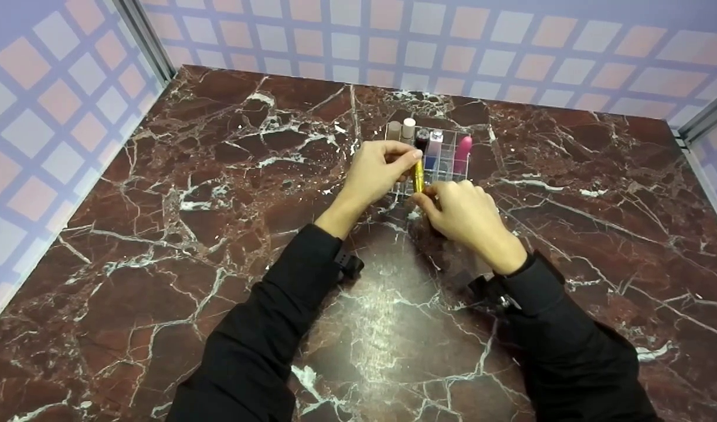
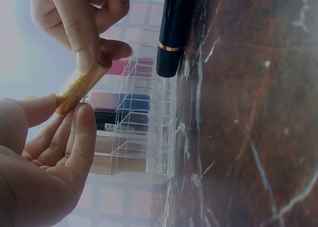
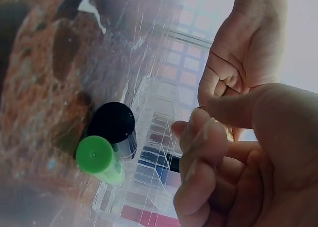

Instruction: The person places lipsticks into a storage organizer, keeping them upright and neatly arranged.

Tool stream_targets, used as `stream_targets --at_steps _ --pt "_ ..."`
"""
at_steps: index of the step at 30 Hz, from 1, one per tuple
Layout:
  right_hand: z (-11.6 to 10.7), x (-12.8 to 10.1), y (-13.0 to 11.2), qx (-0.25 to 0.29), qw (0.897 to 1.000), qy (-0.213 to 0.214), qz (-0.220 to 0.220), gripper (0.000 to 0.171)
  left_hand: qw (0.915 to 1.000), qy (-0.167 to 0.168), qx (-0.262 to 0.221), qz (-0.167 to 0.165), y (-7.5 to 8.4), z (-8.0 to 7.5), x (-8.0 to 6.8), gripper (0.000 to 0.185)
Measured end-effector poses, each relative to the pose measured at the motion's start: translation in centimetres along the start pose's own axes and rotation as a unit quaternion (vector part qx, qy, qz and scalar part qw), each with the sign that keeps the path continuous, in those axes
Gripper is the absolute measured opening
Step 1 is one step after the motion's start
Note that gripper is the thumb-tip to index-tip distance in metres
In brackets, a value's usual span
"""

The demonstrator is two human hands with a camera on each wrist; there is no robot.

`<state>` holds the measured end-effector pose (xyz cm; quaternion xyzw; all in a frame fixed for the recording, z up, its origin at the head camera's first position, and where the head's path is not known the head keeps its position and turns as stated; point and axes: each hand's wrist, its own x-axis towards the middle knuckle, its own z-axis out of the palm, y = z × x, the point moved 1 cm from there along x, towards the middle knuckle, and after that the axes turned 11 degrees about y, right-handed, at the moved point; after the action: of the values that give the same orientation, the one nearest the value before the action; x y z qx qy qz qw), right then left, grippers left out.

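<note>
A slim gold tube (image 1: 418, 176) is held upright between both hands, just in front of a clear acrylic organizer (image 1: 452, 169). My left hand (image 1: 414, 158) pinches its upper end and my right hand (image 1: 425, 196) pinches its lower end. In the left wrist view the gold tube (image 2: 82, 85) runs from my left hand (image 2: 67, 108) up to my right hand (image 2: 102, 55), with the organizer (image 2: 144, 137) behind. From the right wrist, my right hand (image 3: 198, 120) and left hand (image 3: 218, 88) hide almost all of the tube.
The organizer holds two beige tubes (image 1: 400, 129), a dark one (image 1: 422, 139), a blue-lilac one (image 1: 435, 146) and a pink one (image 1: 464, 151). A black-capped tube (image 3: 113, 122) and a green-capped tube (image 3: 97, 157) stand beside the organizer (image 3: 154, 103). Dark red marble table (image 1: 217, 193); checked walls enclose it.
</note>
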<state>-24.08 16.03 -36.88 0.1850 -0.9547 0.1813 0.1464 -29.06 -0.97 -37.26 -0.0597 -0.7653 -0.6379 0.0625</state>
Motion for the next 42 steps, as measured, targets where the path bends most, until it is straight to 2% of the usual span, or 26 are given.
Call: stream_targets --at_steps 6,14,22,29,32,37,42 --pt "0.0 0.0 0.1 -0.003 1.0 -0.012 0.002 0.032 0.9996 -0.002 0.021 0.02 0.1 0.2 -0.2 0.019" --pt "-0.2 0.1 0.4 -0.007 1.0 -0.01 0.001 0.034 0.9994 -0.002 0.018 0.029 0.5 0.9 0.0 0.02" --pt "-1.0 0.3 0.8 0.004 0.999 -0.026 0.021 0.031 0.9988 -0.025 0.041 0.013 1.9 0.8 0.7 0.021" --pt "-2.3 0.2 1.7 0.019 0.999 -0.012 0.05 0.025 0.9953 -0.031 0.071 0.058 4.1 1.0 1.6 0.023" --pt "-2.7 0.3 2.2 0.017 0.998 -0.005 0.058 0.022 0.9937 -0.028 0.086 0.067 4.8 1.2 1.8 0.023" --pt "-2.9 0.3 2.8 -0.011 0.998 -0.001 0.065 0.02 0.9888 -0.018 0.122 0.085 5.3 1.6 2.1 0.024" --pt "-2.8 0.3 3.2 -0.042 0.998 0.003 0.054 0.017 0.9847 -0.012 0.142 0.1 5.4 2.1 2.6 0.025"
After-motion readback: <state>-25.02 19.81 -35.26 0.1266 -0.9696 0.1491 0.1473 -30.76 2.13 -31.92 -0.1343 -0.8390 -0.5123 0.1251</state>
